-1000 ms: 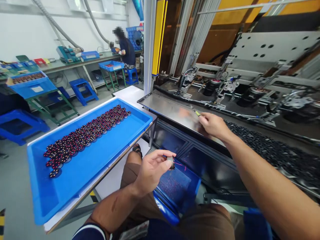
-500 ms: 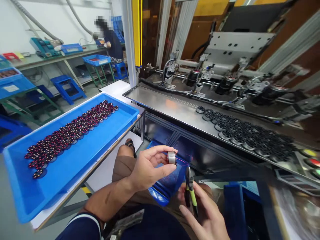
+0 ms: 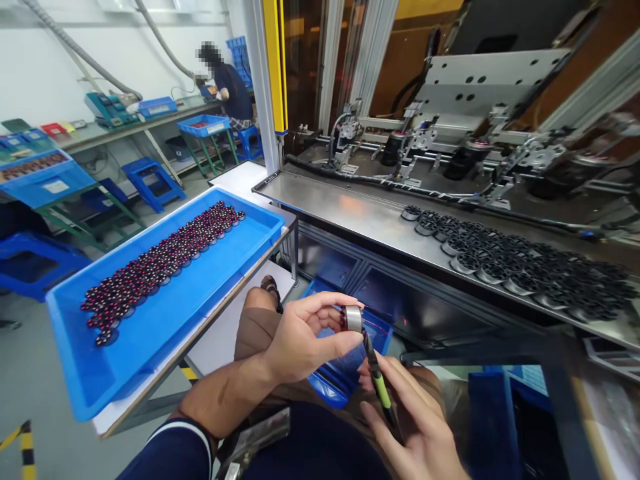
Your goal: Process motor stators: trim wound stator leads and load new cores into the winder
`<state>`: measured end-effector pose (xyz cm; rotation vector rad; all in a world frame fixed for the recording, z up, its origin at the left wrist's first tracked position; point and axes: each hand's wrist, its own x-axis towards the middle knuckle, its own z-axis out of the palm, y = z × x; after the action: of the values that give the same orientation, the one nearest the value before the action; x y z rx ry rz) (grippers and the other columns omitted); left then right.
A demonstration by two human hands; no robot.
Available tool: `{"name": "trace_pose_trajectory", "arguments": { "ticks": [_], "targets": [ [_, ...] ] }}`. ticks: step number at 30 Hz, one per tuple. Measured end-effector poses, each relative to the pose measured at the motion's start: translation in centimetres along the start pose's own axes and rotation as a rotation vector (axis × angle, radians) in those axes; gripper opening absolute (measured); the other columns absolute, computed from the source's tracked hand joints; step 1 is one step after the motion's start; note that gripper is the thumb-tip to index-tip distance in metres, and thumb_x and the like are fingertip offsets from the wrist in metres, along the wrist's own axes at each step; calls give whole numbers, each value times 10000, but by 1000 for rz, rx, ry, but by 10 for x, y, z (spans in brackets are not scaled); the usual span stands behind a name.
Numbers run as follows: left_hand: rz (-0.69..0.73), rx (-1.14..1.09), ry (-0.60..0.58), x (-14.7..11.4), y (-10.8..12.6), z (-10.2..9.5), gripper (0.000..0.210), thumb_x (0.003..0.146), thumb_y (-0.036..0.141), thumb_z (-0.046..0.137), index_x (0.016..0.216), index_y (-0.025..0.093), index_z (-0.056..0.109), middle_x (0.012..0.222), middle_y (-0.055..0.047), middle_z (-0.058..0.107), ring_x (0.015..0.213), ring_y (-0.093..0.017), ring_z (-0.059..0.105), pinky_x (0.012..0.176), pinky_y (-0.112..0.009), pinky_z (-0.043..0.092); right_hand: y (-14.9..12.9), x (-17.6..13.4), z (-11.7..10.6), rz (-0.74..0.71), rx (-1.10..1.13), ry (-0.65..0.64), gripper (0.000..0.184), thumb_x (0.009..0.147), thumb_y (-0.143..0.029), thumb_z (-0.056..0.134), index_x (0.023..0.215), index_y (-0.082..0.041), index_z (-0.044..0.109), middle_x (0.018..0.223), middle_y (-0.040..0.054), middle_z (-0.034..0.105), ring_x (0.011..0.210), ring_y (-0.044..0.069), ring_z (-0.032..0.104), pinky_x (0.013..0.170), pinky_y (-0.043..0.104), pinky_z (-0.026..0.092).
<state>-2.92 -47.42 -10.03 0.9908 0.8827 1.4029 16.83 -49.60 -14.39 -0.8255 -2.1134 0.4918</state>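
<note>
Between the fingertips and thumb of my left hand is a motor stator, a short silver ring with dark and pink windings. Thin pink wire ends stick out from its right side. My right hand is closed around cutting pliers with black and yellow-green handles. The tips of the pliers are right at the lower right edge of the stator; whether they touch it I cannot tell. Below both hands a blue bin sits between my knees, partly hidden.
At the left a blue tray holds rows of wound stators. Black and silver unwound cores crowd the metal ledge of a winding machine. A person sits at the far bench.
The pliers have moved up and left to the stator, and their handles look closer together. My view has shifted slightly, so the surroundings appear further right.
</note>
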Motion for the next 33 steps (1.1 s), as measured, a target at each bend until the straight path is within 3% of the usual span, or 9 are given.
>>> {"name": "trace_pose_trajectory", "arguments": {
  "ticks": [5,16,26,33],
  "targets": [
    [-1,16,-21,0,0,-2,425,698,292,859,1061,120,721,924,-107,753,807,-169,702,759,-265,570,5,-1,0,-18,-18,6,657,930,-157,550,1543,-295,356,1272,89,681,1089,293,697,921,407,609],
    [253,89,-12,-1,-1,-4,184,839,222,722,1013,166,710,1095,-101,734,999,-186,690,890,-285,559,-4,8,0,4,82,-22,621,899,-101,529,1496,-237,422,1252,115,629,1137,245,656,931,326,585],
    [324,116,-50,-1,-3,-7,237,831,125,718,1058,195,711,1125,-83,723,1041,-174,678,901,-267,556,-3,14,3,-1,80,-12,641,891,-77,526,1498,-253,420,1234,95,663,1106,233,679,919,316,593],
    [391,209,-58,-1,-5,-8,217,824,139,726,1036,179,707,1094,-97,739,1063,-197,675,945,-303,546,0,7,0,-27,-77,19,626,896,-103,539,1503,-206,424,1223,124,700,1073,294,704,935,389,597]
  ]
}}
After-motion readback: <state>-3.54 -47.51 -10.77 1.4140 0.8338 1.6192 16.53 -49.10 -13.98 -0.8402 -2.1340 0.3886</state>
